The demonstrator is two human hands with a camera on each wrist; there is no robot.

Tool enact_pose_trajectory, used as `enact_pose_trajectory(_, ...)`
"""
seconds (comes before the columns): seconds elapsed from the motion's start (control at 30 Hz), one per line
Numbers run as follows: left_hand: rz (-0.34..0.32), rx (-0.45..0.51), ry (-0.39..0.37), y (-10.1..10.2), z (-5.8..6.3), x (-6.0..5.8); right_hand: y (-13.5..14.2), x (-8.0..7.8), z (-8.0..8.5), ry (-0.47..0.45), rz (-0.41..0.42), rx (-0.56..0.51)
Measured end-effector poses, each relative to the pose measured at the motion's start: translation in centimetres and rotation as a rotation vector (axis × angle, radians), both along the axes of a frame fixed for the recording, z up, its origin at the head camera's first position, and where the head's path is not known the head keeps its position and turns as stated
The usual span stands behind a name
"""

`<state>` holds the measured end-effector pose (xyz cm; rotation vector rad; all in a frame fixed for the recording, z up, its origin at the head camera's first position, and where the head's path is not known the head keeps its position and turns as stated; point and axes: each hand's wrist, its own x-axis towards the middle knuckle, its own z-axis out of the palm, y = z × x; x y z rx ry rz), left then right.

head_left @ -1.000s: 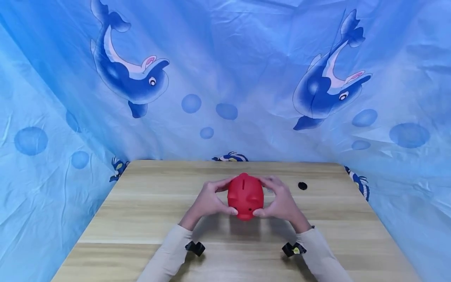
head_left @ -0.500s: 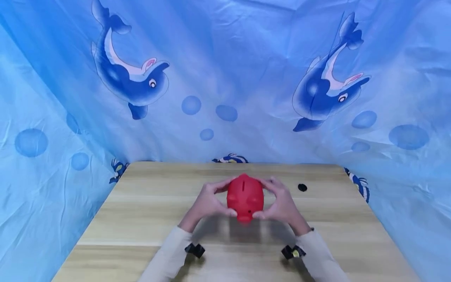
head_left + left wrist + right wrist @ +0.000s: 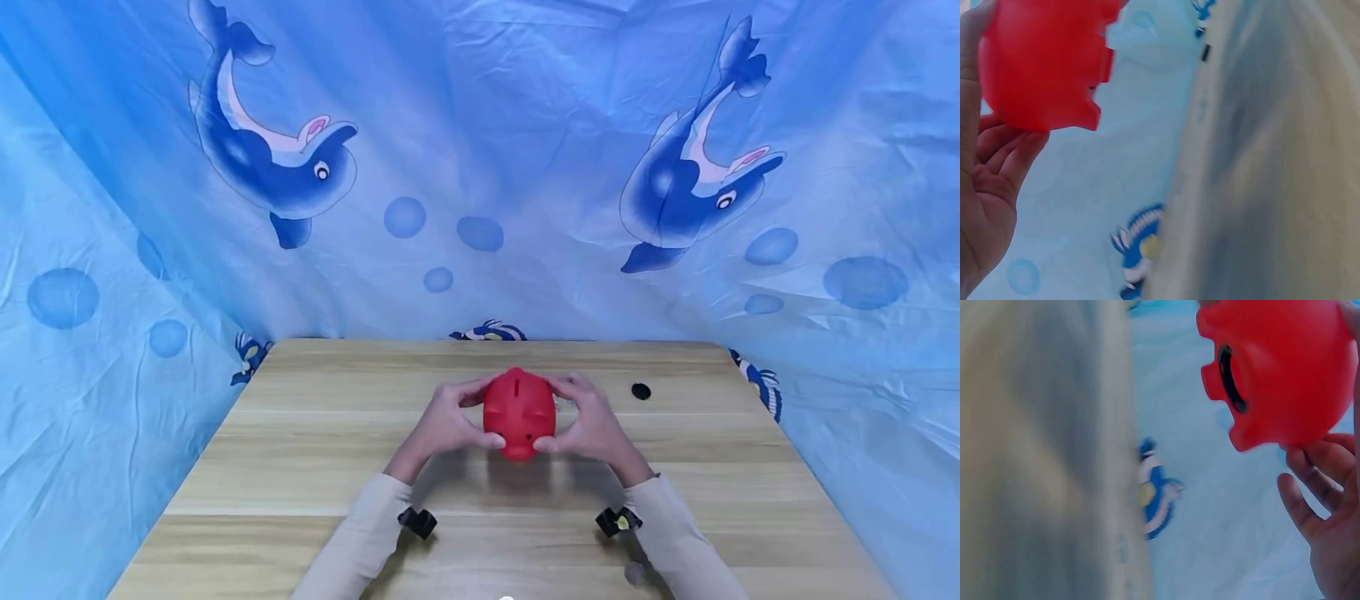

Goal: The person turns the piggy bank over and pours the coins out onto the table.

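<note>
Both hands hold a red piggy bank (image 3: 519, 414) raised above the wooden table, its coin slot up and its snout toward me. My left hand (image 3: 448, 421) grips one side, thumb near the snout and fingers at the back. On the opposite side, my right hand (image 3: 588, 421) grips it the same way. In the left wrist view the piggy bank (image 3: 1047, 62) rests against the left fingers (image 3: 1019, 153). The right wrist view shows a dark-rimmed opening in the underside of the piggy bank (image 3: 1285, 369). A small black disc (image 3: 641, 391) lies right of the hands.
A blurred, small round grey thing (image 3: 634, 573) shows beside the right forearm. A white rounded thing (image 3: 507, 597) is cut off at the bottom edge. The wooden table (image 3: 300, 450) is enclosed by a blue dolphin-print curtain (image 3: 555, 125).
The piggy bank dips slightly toward me, then moves back, still held by both hands. The grey round thing and the white thing at the bottom have come into view.
</note>
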<state>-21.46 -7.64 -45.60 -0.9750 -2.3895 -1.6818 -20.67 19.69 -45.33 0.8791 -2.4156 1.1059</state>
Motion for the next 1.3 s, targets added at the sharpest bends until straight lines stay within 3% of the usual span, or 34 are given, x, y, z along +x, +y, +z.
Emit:
enact_pose_trajectory(0.3,0.013,-0.034,-0.059,0.0,-0.5,-0.6,0.2,-0.9,-0.5,-0.051,0.031,0.007)
enact_pose_trajectory(0.6,0.011,-0.071,-0.039,-0.2,-0.4,-1.0,0.3,-1.3,-0.6,-0.056,0.011,0.05)
enact_pose_trajectory(0.93,-0.005,-0.078,-0.053,-0.6,-1.1,-1.4,0.3,-1.6,-0.8,-0.128,0.025,0.087)
enact_pose_trajectory(1.3,-0.017,-0.058,-0.074,-1.1,-2.2,-2.6,-0.1,-2.5,-1.1,-0.203,-0.008,0.163)
